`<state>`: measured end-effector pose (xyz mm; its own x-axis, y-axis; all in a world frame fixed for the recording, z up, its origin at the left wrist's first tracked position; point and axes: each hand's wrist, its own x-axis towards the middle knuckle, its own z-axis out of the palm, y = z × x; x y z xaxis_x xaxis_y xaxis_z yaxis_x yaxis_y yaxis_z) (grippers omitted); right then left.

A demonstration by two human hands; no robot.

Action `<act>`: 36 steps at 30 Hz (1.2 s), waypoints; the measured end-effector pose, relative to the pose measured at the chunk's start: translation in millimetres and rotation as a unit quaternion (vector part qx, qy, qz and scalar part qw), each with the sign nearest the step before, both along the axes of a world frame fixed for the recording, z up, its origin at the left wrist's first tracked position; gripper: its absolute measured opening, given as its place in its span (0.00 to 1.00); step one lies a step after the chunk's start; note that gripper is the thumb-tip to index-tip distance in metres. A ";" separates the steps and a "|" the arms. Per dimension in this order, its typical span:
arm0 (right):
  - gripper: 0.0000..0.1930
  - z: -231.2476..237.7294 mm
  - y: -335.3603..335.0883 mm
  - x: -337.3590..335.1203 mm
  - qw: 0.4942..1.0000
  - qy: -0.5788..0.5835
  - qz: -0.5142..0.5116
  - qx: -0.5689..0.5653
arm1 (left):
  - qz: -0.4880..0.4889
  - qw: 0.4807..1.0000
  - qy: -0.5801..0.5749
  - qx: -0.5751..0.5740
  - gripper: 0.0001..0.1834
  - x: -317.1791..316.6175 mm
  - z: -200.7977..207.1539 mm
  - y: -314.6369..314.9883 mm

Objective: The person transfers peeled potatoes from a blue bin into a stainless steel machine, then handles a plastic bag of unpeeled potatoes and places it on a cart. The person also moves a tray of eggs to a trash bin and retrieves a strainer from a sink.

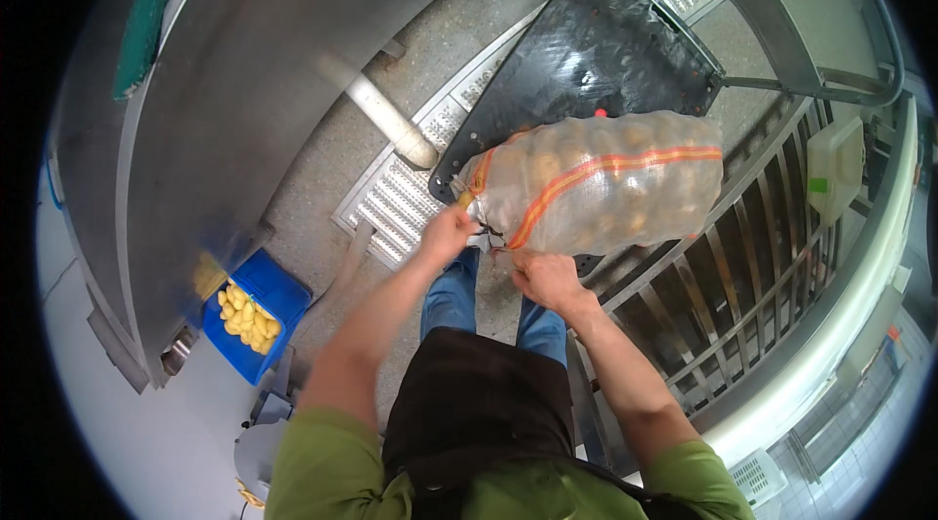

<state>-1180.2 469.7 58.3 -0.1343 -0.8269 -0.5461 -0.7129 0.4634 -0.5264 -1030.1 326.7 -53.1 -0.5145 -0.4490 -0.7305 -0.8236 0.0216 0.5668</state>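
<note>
A full, pale net sack of potatoes (625,178) with red-and-yellow stripes lies on its side in front of my legs. Its gathered end faces me on the left. At that end my left hand (449,232) is closed, with a small yellowish thing showing above its fingers; what it grips is not clear. Close to the sack's lower near corner, my right hand (549,280) pinches the edge of the netting. Between the hands a dark strip or cord and a bit of white show at the sack's mouth, too small to name.
The sack rests partly on a black flat-topped cart (596,61) with a metal handle. Metal drain grates (386,212) and a white pipe (386,119) are left of it. A blue crate (244,281) holds peeled potatoes. A slatted metal rack (723,295) stands right.
</note>
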 end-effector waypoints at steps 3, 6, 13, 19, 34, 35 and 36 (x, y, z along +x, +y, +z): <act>0.07 -7.8 3.2 12.6 0.999 0.035 0.012 0.028 | 0.110 0.982 0.141 -0.054 0.20 17.2 -37.0 71.2; 0.08 -2.5 -1.1 18.8 0.998 0.046 0.021 0.029 | 0.172 0.982 0.056 -0.055 0.19 -0.9 -42.5 74.9; 0.07 7.9 -8.8 25.6 0.994 0.069 0.067 0.055 | 0.203 0.970 0.037 -0.129 0.12 -3.1 -49.2 85.0; 0.10 20.7 7.2 21.9 0.994 0.040 0.042 0.096 | 0.011 0.997 -0.025 0.071 0.15 10.6 -11.7 45.2; 0.06 172.0 144.0 -10.8 0.983 0.019 -0.148 0.104 | 0.197 0.925 0.194 0.261 0.16 20.6 173.3 188.3; 0.06 173.2 150.0 -10.8 0.981 0.045 -0.142 0.125 | 0.179 0.924 0.198 0.274 0.17 20.3 180.5 191.9; 0.06 175.0 160.4 -4.8 0.983 0.034 -0.165 0.074 | 0.155 0.937 0.178 0.256 0.18 20.2 188.3 193.7</act>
